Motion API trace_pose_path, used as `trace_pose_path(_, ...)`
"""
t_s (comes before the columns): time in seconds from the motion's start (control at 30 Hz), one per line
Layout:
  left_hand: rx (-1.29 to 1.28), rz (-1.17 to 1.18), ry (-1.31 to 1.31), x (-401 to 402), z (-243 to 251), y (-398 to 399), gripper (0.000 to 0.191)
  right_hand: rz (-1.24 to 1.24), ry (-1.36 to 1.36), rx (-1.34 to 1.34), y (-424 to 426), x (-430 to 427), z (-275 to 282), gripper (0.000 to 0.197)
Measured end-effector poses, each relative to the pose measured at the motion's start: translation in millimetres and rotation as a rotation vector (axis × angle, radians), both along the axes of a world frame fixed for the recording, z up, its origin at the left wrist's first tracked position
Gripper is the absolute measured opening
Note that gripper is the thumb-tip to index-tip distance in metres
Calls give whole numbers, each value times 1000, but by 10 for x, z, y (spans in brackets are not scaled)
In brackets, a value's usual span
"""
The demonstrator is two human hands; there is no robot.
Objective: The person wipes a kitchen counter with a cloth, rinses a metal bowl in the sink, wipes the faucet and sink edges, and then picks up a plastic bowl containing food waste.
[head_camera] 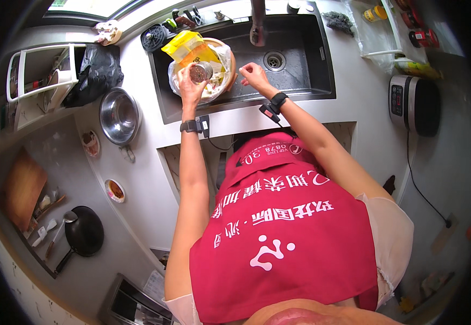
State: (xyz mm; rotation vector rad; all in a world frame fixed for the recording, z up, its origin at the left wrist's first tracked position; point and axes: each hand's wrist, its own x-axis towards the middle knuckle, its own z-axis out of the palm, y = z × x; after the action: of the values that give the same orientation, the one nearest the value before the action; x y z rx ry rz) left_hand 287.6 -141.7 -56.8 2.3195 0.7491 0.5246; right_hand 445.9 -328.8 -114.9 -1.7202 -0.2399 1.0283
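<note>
My left hand (191, 87) grips a round metal sink strainer basket (202, 72) with small holes. It is held over a round bin (232, 73) lined with a white plastic bag (224, 53), which stands in the left part of the dark sink (300, 32). Inside the bag lie scraps and a yellow plastic packet (183, 45) that rises above the rim. To the right of the bin my right hand (255, 76) hovers over the sink, its fingers curled with thumb and index near each other; nothing is seen in it. The sink drain (275, 61) lies beyond it.
The faucet (257, 34) reaches over the sink's back edge. A steel bowl (119, 116) and a black plastic bag (101, 69) sit on the left counter. A black wok (84, 231) hangs or rests at lower left. On the right are a small appliance (414, 105) and a dark scrubber (338, 22).
</note>
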Motion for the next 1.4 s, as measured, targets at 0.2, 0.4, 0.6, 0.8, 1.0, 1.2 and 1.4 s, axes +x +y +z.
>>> trace_pose_path(0.2, -281, 12, -146, 23, -38, -120, 73, 115, 125, 371, 189, -123, 168, 32)
trace_pose_path(0.4, -478, 15, -275, -51, -44, -307, 78, 145, -210, 466, 396, -231, 419, 23)
trace_pose_path(0.6, -390, -45, -241, -30, 194, -544, 94, 178, -528, 350, -90, 52, 779, 15)
trace_pose_path(0.8, -459, 158, -231, -481, 111, -537, 82, 323, -963, -65, -628, 767, 240, 8)
trace_pose_path(1.0, -570, 227, -244, -681, -17, -610, 72, 569, -1062, -348, -621, 1242, -831, 8)
trace_pose_path(1.2, -592, 288, -149, -798, -58, -718, 70, 763, -1080, -574, -538, 1317, -1423, 9)
trace_pose_path(1.4, -384, 378, -168, -773, -152, -732, 60, 727, -1139, -539, -567, 1348, -1606, 12)
